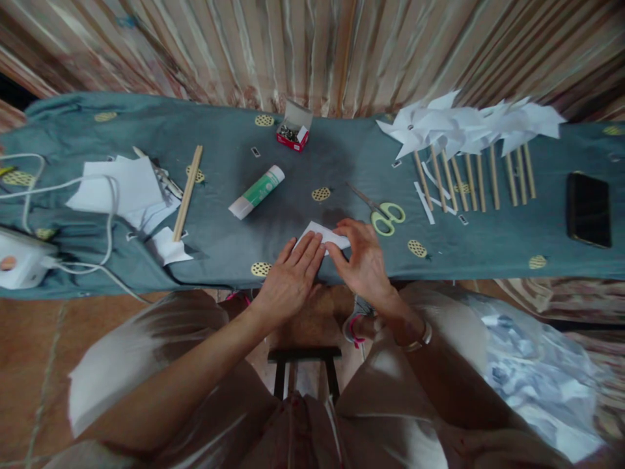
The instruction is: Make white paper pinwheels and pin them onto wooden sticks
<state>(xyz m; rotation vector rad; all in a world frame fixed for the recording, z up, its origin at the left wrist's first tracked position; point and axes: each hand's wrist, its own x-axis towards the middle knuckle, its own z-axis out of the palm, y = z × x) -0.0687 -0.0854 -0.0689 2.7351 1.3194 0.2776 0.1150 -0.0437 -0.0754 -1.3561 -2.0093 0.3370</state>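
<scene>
My right hand pinches the folded paper at its right end; my left hand lies flat on it, its long axis running crosswise between them.

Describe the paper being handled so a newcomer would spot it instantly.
On the green cloth, look toward the near edge, where the left hand and right hand almost meet. The white paper lies there; unlike the loose sheets farther left, it has both hands on it.
</scene>
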